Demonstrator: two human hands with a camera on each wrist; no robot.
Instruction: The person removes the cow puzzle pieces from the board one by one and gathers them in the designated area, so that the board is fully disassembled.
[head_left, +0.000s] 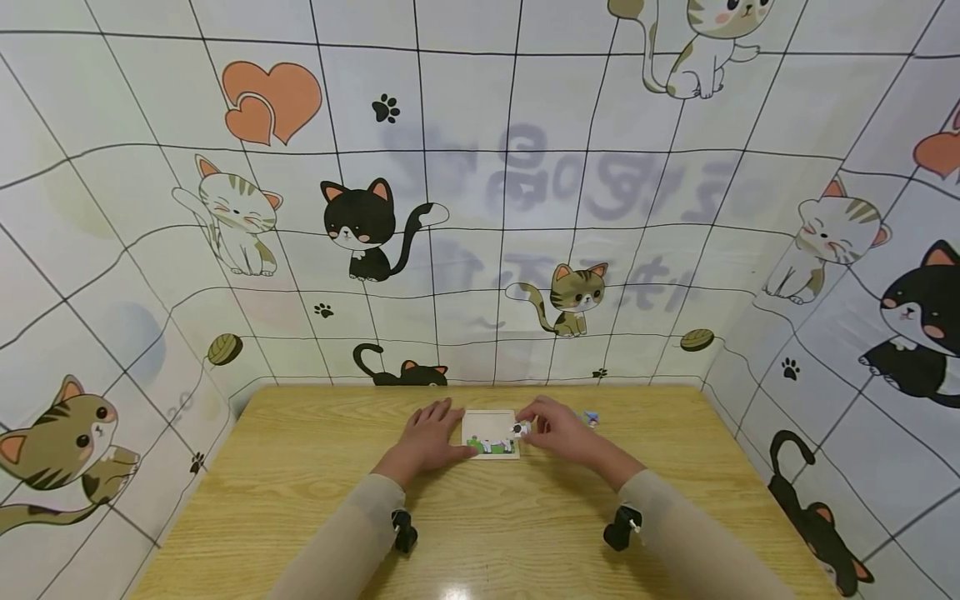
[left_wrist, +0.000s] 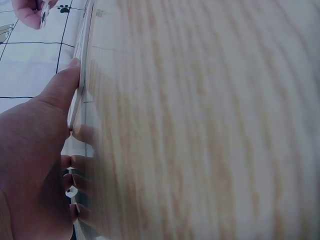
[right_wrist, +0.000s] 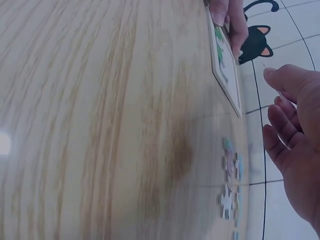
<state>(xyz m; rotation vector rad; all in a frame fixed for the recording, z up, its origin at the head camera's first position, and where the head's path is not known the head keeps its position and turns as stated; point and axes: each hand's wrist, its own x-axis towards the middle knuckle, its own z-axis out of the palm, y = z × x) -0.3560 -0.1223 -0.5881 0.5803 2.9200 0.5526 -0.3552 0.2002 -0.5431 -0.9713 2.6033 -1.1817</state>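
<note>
A shallow jigsaw puzzle tray [head_left: 487,422] lies on the table, with a row of green and white pieces [head_left: 491,447] fitted along its near edge. My left hand [head_left: 429,437] rests at the tray's left side, fingers spread on the table and thumb touching the near left corner. In the left wrist view the thumb presses against the tray edge. My right hand [head_left: 558,425] pinches a white puzzle piece [head_left: 520,430] with a dark patch, held over the tray's right edge. In the right wrist view that piece is seen edge-on between thumb and fingers.
Several loose puzzle pieces [right_wrist: 226,202] lie on the wooden table [head_left: 487,525] to the right of the tray, partly hidden behind my right hand in the head view. A cat-print curtain [head_left: 480,192] hangs around the table's back and sides.
</note>
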